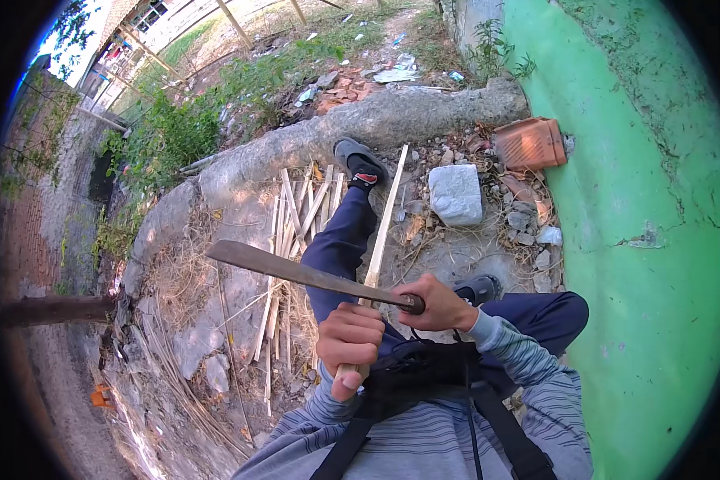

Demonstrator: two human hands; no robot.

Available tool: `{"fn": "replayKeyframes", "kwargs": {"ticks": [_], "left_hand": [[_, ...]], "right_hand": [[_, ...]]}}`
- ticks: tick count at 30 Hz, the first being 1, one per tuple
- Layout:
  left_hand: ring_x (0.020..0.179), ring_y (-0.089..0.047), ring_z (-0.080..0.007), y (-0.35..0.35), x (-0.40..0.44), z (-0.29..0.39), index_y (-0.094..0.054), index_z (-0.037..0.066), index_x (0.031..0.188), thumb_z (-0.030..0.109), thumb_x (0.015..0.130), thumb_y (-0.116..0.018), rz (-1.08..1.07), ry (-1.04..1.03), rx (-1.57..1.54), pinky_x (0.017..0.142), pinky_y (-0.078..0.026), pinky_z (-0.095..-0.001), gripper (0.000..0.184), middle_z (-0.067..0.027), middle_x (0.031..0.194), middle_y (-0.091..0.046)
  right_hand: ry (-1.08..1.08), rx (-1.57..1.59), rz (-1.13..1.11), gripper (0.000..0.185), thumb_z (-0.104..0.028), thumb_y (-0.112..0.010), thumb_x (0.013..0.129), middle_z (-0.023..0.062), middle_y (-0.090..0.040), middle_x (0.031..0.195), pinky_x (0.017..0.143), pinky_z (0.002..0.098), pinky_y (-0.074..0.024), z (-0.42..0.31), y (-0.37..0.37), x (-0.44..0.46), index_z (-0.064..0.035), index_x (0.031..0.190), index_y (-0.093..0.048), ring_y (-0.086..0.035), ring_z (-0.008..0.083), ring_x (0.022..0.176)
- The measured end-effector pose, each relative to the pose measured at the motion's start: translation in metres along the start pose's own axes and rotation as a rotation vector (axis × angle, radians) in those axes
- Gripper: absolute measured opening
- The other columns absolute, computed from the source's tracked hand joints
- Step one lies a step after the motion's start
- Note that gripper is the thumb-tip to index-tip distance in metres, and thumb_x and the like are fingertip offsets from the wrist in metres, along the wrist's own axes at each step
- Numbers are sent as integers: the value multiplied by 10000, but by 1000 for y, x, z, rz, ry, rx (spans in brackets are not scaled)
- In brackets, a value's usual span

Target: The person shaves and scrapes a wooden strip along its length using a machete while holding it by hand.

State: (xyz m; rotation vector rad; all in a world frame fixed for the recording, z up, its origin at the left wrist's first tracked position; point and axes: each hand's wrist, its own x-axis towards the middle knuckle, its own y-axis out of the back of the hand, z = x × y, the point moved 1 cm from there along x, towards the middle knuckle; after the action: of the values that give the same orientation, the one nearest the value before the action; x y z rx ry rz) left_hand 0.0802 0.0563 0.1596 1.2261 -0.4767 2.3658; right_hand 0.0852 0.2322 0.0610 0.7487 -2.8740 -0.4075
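My left hand (350,346) is wrapped round the lower part of a long pale bamboo strip (386,224), which points away from my lap past my leg. My right hand (434,304) grips a machete (296,270) near its dark handle end. The blade crosses over the strip just above my left hand and extends to the left, its broad tip over the ground. Whether the blade touches the strip cannot be told. Beside my outstretched leg lies a pile of split bamboo strips (284,232).
A white stone block (455,195) sits right of the strip, with an orange brick (530,144) behind it against the green wall (632,280). A low curved concrete kerb (288,144) runs ahead. Thin strips (188,380) and dry fibres lie at the left.
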Motion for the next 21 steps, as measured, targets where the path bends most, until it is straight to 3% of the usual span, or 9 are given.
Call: {"fn": "replayKeyframes", "kwargs": {"ticks": [2, 5, 9, 10, 12, 18, 20, 21], "left_hand": [[315, -220, -139, 0, 1, -1, -313, 67, 470, 450, 1026, -432, 2, -5, -5, 367, -150, -311, 685, 0, 419, -254], [315, -221, -142, 2, 4, 2, -308, 65, 473, 454, 1023, -435, -39, 42, 4, 367, -153, -313, 685, -2, 424, -248], [316, -226, -146, 5, -3, 3, -304, 65, 476, 451, 1012, -439, -47, 37, -6, 367, -156, -316, 674, -4, 428, -245], [341, -255, -181, 6, -5, 4, -313, 57, 504, 412, 975, -450, -78, 46, -24, 387, -183, -337, 605, -20, 464, -255], [366, -284, -216, 7, -4, 2, -321, 49, 532, 374, 937, -462, -105, 46, -41, 406, -211, -358, 538, -37, 499, -264], [365, -284, -217, 9, -3, 4, -327, 51, 535, 360, 916, -466, -145, 56, -40, 404, -211, -360, 510, -34, 499, -261], [317, -231, -149, 10, -3, 4, -281, 79, 476, 423, 977, -450, -43, 36, -19, 372, -153, -319, 631, -2, 427, -244], [317, -231, -149, 11, -1, 4, -281, 79, 476, 423, 977, -450, -45, 36, -15, 372, -153, -319, 631, -2, 427, -244]], "right_hand": [[41, 34, 51, 259, -106, -748, 746, 143, -504, 585, 529, 356, -445, 5, -2, 3, -8, 983, -711, -439, 252, 494], [-106, -10, 137, 230, -106, -746, 745, 145, -508, 588, 533, 361, -446, 40, -6, 10, -4, 948, -707, -443, 199, 501], [-103, -16, 98, 221, -102, -733, 750, 141, -505, 580, 541, 362, -452, 34, -3, 7, 9, 940, -712, -452, 171, 506], [-105, -14, 94, 221, -102, -733, 750, 141, -505, 580, 541, 362, -452, 26, -6, 3, 9, 940, -712, -452, 171, 506], [-33, 50, 59, 179, -98, -725, 756, 68, -490, 587, 538, 330, -399, 12, -6, 0, -27, 739, -562, -420, 142, 542], [-138, -25, 66, 179, -88, -728, 750, 77, -490, 592, 542, 343, -408, 39, -1, 14, -7, 777, -571, -425, 206, 530], [-144, -64, 77, 179, -88, -731, 749, 80, -500, 591, 545, 346, -413, 39, -2, 17, -5, 783, -576, -433, 217, 530], [-85, -28, 80, 185, -105, -731, 751, 117, -516, 597, 547, 361, -434, 30, -5, 15, 2, 865, -634, -431, 236, 521]]}}
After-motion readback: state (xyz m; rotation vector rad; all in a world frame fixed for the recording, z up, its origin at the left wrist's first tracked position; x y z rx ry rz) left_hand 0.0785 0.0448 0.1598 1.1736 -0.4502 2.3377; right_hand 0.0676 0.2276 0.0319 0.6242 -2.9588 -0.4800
